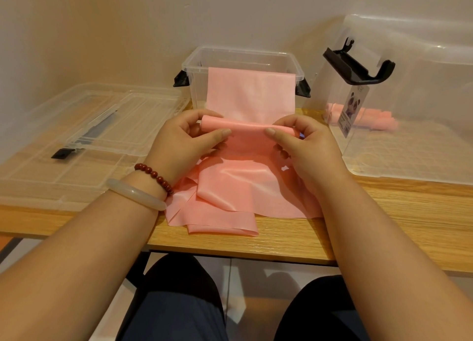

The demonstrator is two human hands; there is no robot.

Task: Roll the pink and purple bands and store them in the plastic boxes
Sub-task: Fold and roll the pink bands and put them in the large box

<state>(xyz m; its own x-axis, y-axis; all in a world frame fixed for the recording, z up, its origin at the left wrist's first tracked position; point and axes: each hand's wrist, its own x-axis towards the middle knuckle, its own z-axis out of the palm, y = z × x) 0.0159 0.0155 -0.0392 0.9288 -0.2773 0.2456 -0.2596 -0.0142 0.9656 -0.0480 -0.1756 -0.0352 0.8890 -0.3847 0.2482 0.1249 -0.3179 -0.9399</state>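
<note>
- The pink band (252, 94) is sitting partly wound, its roll (245, 128) stretching between the two hands just above the table (281, 243).
- The left hand (179, 141) is pinching the roll's left end, with the thumb on the near side and the fingers curling over the top.
- The right hand (307, 146) is gripping the roll's right end in the same way.
- Beyond the grip, the unrolled length is rising and hanging over the front rim of an open clear box (194, 66) that is standing just behind the hands.
- Below the grip and nearer the person, more pink material is lying in loose folds on the table, reaching toward its near edge; whether it is the same strip cannot be told.
- To the right of the grip, a second clear box (422, 89) is lying on its side, carrying a black handle (358, 64) and a panda label (352, 110), with pink rolls (371, 117) showing inside.
- To the left of the grip, a clear lid (76, 125) is lying flat.
- A beaded bracelet (156, 175) and a pale bangle (135, 194) are circling the left wrist.
</note>
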